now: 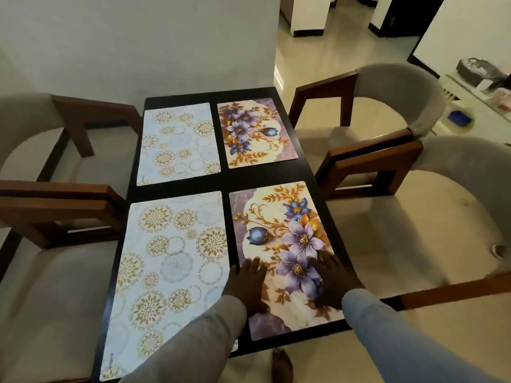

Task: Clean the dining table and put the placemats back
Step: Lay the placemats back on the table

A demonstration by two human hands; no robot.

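On the dark dining table four placemats lie in a two-by-two grid, so the task looks nearly finished. Both hands sit on the near right floral placemat, so the step in hand is probably squaring and flattening this last mat.

To do it well: keep palms flat, slide rather than lift, and match the gap to the near left gold-circle placemat. Line its near edge up with the table's near edge, and keep its right edge off the table's rim. The far pair, gold-circle placemat and floral placemat, give the spacing reference. Light even pressure, or the mat may skew.

Left hand: fingers straight, slightly spread, lying flat on the mat's left part near its edge. It grips nothing.

Right hand: dark and somewhat blurred, but the fingers look extended and flat on the mat's right side, close to the table edge. No pinch is visible.

Four upholstered chairs with wooden arms surround the table; the near right chair stands just beside the working corner.
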